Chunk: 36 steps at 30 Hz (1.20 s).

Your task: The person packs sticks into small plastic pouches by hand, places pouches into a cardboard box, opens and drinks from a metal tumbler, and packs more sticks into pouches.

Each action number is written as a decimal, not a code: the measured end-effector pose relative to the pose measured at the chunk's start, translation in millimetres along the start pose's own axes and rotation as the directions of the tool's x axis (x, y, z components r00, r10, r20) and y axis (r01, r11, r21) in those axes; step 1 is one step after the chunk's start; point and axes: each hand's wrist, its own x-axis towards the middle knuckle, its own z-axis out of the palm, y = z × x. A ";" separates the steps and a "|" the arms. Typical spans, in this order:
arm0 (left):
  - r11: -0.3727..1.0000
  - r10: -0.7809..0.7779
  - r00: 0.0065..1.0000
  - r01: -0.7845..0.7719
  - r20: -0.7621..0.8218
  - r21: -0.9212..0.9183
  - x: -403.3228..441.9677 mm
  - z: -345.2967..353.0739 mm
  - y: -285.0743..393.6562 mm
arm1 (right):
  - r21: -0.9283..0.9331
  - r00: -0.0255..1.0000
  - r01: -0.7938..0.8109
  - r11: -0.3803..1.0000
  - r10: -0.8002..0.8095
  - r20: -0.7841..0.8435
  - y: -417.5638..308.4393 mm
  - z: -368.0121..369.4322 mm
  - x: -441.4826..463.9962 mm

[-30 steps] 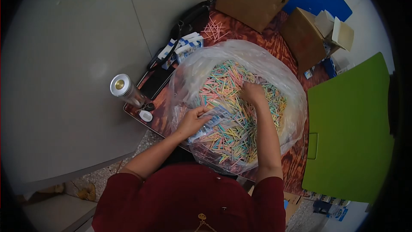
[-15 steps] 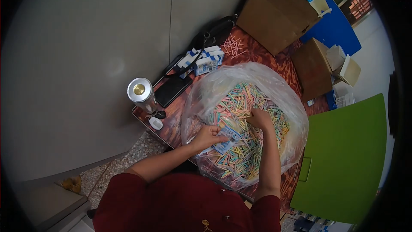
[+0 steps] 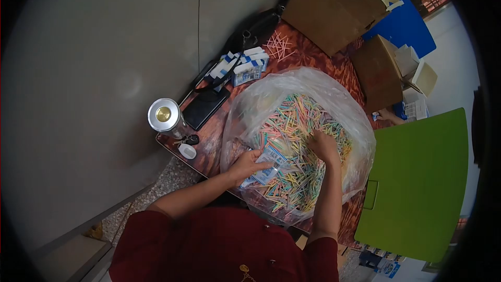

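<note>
My left hand [image 3: 244, 168] grips a small blue-and-white printed packet [image 3: 270, 164] between thumb and fingers, over the near left part of a heap of thin pastel sticks [image 3: 296, 115]. The sticks are pink, yellow, green and blue and fill a large clear plastic bag [image 3: 248, 104] with its mouth spread wide. On the right side of the heap, my right hand [image 3: 324, 147] is closed, fingers curled down against the sticks. Its fingertips are partly hidden, so what they hold cannot be made out.
Behind the bag lie stacked blue-and-white packets [image 3: 248, 70] and loose pink sticks [image 3: 279, 46]. A black wallet [image 3: 206, 108], a steel canister [image 3: 164, 115] and keys [image 3: 192, 140] stand left. Cardboard boxes [image 3: 339, 10] are at the back; another person's hand [image 3: 387, 116] shows beside a green chair [image 3: 417, 183].
My right hand has shifted slightly right and its fingers have curled in. The packet in my left hand shows more of its face. Another person's hand has appeared at the right.
</note>
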 end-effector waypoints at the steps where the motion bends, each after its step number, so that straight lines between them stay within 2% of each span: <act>1: 1.000 0.002 1.000 -0.002 0.002 0.009 -1.1 0.7 2.4 | 0.003 1.000 -0.010 1.000 0.010 0.002 -1.8 -2.3 -5.4; 3: 1.000 -0.024 1.000 0.024 -0.006 -0.014 -3.8 1.7 6.9 | 0.097 0.992 -0.061 0.993 0.071 -0.104 -15.3 -13.4 -18.4; 4: 0.999 -0.033 0.999 0.033 -0.007 -0.017 -3.3 1.7 5.7 | 0.125 0.980 0.006 0.992 0.019 -0.200 -15.6 -13.7 -24.5; 5: 1.000 -0.011 1.000 0.011 0.011 -0.010 -2.1 1.6 3.4 | 0.126 0.980 -0.007 0.992 0.032 -0.197 -15.8 -15.3 -29.5; 7: 0.999 -0.015 1.000 0.015 0.004 0.040 -1.6 2.9 -0.3 | 0.288 0.961 -0.045 0.957 0.120 -0.249 -17.3 -16.5 -37.3; 8: 0.996 -0.009 1.000 0.009 -0.010 0.090 -2.4 4.6 0.3 | 0.514 0.958 -0.066 0.855 0.198 -0.206 -16.8 -12.9 -42.0; 9: 0.997 -0.022 1.000 0.024 -0.017 0.078 -3.0 6.5 0.8 | 0.725 0.963 -0.020 0.689 0.208 -0.171 -16.7 -10.3 -44.5; 11: 0.996 -0.009 0.999 0.012 -0.034 0.094 -2.4 13.1 -1.4 | 0.966 0.957 0.078 0.246 0.252 -0.141 -17.6 1.7 -47.3; 13: 0.994 0.016 0.999 -0.011 -0.040 0.110 -3.2 25.9 -1.1 | 0.999 0.938 -0.007 0.051 0.347 -0.012 -17.0 6.0 -56.2; 14: 0.994 0.030 0.999 -0.028 -0.022 0.104 -2.9 31.5 -1.9 | 0.986 0.931 0.065 -0.155 0.364 -0.004 -10.4 25.3 -56.2; 16: 0.995 0.006 0.999 -0.002 -0.035 0.100 0.2 39.9 -7.5 | 0.874 0.965 0.127 -0.469 0.263 0.002 -4.5 41.3 -62.0; 18: 0.990 -0.042 0.998 0.046 -0.036 0.131 3.6 43.8 -15.0 | 0.838 0.937 0.193 -0.510 0.350 -0.003 -4.6 47.9 -67.7; 20: 0.991 -0.021 1.000 0.023 -0.018 0.128 6.0 48.8 -19.6 | 0.803 0.919 0.249 -0.541 0.395 -0.020 -4.9 53.3 -75.8; 23: 0.991 -0.028 1.000 0.027 0.003 0.128 8.2 56.8 -22.3 | 0.875 0.873 0.313 -0.370 0.474 -0.112 1.4 62.5 -82.1; 25: 0.988 -0.066 0.998 0.068 -0.018 0.141 11.2 61.9 -23.1 | 0.937 0.820 0.341 -0.079 0.512 -0.255 9.3 69.2 -81.8; 26: 0.987 -0.069 0.997 0.071 -0.017 0.145 11.9 65.3 -23.4 | 0.947 0.785 0.320 -0.025 0.566 -0.250 1.7 58.6 -86.2; 29: 0.987 -0.035 0.999 0.036 -0.010 0.159 13.0 76.7 -22.8 | 0.938 0.783 0.347 -0.013 0.555 -0.282 4.9 56.6 -91.7; 31: 0.973 -0.024 0.999 0.031 -0.037 0.230 13.7 83.1 -21.3 | 0.940 0.776 0.339 -0.037 0.576 -0.257 0.6 53.0 -97.9; 33: 0.966 -0.034 0.997 0.052 -0.075 0.251 15.7 86.4 -21.1 | 0.890 0.786 0.395 -0.227 0.585 -0.200 -3.1 51.5 -102.1; 34: 0.960 0.003 0.997 0.019 -0.079 0.280 16.4 86.8 -22.1 | 0.812 0.773 0.478 -0.335 0.599 -0.208 -7.8 51.3 -103.9; 36: 0.933 0.117 0.990 -0.083 -0.075 0.350 17.9 86.3 -26.4 | 0.566 0.835 0.525 -0.636 0.513 -0.198 -13.2 51.9 -107.0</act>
